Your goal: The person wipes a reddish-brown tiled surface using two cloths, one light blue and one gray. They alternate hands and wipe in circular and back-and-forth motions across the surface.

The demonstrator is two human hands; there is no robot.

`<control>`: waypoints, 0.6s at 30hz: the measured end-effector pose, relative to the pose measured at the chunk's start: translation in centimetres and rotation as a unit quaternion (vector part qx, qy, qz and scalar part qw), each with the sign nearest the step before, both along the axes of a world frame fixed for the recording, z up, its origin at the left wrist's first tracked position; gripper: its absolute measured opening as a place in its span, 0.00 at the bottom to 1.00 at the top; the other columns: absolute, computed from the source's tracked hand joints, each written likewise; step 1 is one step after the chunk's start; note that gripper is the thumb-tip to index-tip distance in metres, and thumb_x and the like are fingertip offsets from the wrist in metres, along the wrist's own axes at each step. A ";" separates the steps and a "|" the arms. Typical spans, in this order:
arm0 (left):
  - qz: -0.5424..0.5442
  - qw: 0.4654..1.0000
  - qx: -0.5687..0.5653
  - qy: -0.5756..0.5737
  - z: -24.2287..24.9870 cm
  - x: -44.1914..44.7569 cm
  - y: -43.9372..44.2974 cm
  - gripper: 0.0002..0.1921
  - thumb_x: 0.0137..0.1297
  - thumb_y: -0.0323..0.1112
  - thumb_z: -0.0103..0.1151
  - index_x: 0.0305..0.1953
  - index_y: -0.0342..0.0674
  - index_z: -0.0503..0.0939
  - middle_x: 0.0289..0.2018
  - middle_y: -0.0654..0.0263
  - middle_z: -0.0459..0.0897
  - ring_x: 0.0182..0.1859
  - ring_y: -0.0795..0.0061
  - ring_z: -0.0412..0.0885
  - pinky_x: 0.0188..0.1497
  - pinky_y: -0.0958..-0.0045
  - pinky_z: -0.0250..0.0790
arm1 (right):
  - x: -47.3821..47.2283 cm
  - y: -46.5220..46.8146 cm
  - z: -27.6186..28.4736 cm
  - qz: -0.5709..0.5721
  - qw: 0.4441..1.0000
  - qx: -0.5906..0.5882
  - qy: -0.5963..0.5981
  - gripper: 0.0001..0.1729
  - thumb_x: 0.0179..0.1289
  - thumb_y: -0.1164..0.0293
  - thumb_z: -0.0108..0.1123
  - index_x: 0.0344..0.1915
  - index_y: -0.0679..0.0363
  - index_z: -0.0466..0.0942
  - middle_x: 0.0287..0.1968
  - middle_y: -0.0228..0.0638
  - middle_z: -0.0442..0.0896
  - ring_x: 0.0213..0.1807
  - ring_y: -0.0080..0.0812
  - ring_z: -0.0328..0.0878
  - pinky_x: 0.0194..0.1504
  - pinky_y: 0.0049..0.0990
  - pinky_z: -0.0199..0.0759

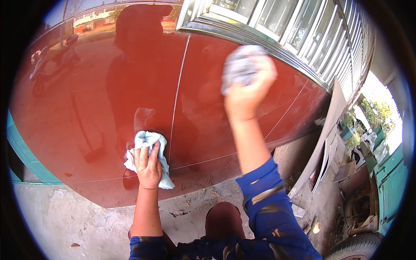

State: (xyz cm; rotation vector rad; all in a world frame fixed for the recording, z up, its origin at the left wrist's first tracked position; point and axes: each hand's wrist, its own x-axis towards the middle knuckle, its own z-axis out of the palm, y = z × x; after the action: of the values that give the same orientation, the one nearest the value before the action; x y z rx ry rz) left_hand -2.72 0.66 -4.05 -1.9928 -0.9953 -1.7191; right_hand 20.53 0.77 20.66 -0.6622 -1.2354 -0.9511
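Observation:
Glossy red wall tiles [208,130] with pale joints fill the space in front of me and mirror my outline. My left hand [148,169] lies flat on a pale blue cloth [167,180], pressing it against the lower part of the tiles. Higher up and to the right, my right hand [253,87] grips a bunched grey-white cloth [239,66]. Both that hand and its cloth are blurred. The cloth is over the upper tiles, just below the window's metal frame; whether it touches the surface I cannot tell.
A barred window [286,29] with a shiny metal sill [234,34] runs along the upper right. Leaning boards [320,146] and piled scrap stand at right, near a green metal cabinet [393,185] and a tyre [357,247]. Concrete floor [81,224] lies below; a green door frame [29,156] is at left.

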 end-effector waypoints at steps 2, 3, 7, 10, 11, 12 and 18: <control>0.006 1.000 -0.002 0.007 -0.1 -0.2 0.1 0.27 0.56 0.18 0.53 0.57 0.46 0.80 0.62 0.56 0.69 0.64 0.44 0.66 0.70 0.45 0.51 | -4.5 -0.2 -2.6 -0.056 0.988 -0.066 -0.130 0.19 0.47 0.73 0.67 0.43 0.48 0.77 0.52 0.40 0.76 0.57 0.45 0.71 0.59 0.45 0.58; 0.017 1.000 -0.002 0.010 -0.2 -0.3 0.1 0.26 0.55 0.20 0.54 0.57 0.47 0.81 0.62 0.55 0.69 0.63 0.45 0.66 0.70 0.45 0.51 | -5.8 -0.9 -4.1 -0.056 0.975 -0.112 -0.183 0.17 0.51 0.71 0.65 0.43 0.47 0.78 0.55 0.35 0.77 0.59 0.42 0.71 0.59 0.44 0.58; 0.052 0.998 -0.002 -0.044 -0.4 -1.7 0.6 0.26 0.54 0.21 0.55 0.56 0.48 0.81 0.62 0.51 0.68 0.64 0.43 0.65 0.71 0.41 0.48 | -5.6 -2.7 -9.3 -0.050 0.945 -0.199 -0.256 0.14 0.58 0.70 0.60 0.45 0.44 0.78 0.57 0.29 0.77 0.58 0.37 0.73 0.58 0.41 0.60; 0.067 0.996 -0.004 -0.059 -0.3 -2.6 0.7 0.25 0.53 0.20 0.55 0.54 0.47 0.82 0.63 0.50 0.67 0.68 0.41 0.62 0.73 0.41 0.45 | -3.1 -4.0 -13.2 -0.066 0.966 -0.177 -0.179 0.19 0.52 0.73 0.65 0.46 0.49 0.77 0.57 0.39 0.75 0.61 0.44 0.70 0.62 0.44 0.61; 0.070 0.995 -0.006 -0.067 -0.2 -2.8 0.6 0.25 0.53 0.19 0.55 0.54 0.47 0.82 0.63 0.50 0.67 0.68 0.41 0.62 0.73 0.42 0.45 | -2.3 -3.9 -14.1 -0.054 0.979 -0.142 -0.135 0.19 0.55 0.72 0.64 0.49 0.50 0.76 0.58 0.41 0.74 0.62 0.45 0.69 0.62 0.45 0.61; 0.071 0.995 -0.003 -0.065 -0.1 -2.9 0.5 0.25 0.52 0.19 0.55 0.53 0.47 0.83 0.62 0.52 0.68 0.68 0.42 0.62 0.73 0.43 0.45 | -1.4 -3.6 -14.7 -0.053 0.984 -0.155 -0.068 0.21 0.55 0.73 0.64 0.51 0.54 0.74 0.59 0.44 0.71 0.63 0.48 0.67 0.64 0.46 0.60; 0.050 0.995 -0.010 -0.089 0.9 -2.3 0.2 0.25 0.48 0.18 0.55 0.50 0.45 0.83 0.57 0.53 0.72 0.61 0.45 0.70 0.69 0.46 0.51 | -2.5 -2.2 -20.1 -0.035 0.984 -0.142 0.103 0.21 0.60 0.75 0.61 0.53 0.63 0.68 0.63 0.52 0.66 0.64 0.53 0.65 0.65 0.49 0.58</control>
State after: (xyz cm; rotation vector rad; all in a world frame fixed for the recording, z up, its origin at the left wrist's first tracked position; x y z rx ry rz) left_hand -5.06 0.82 -3.18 -1.7934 -1.1537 -1.8639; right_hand 17.98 -1.43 0.53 -1.0094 -1.1775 -0.7481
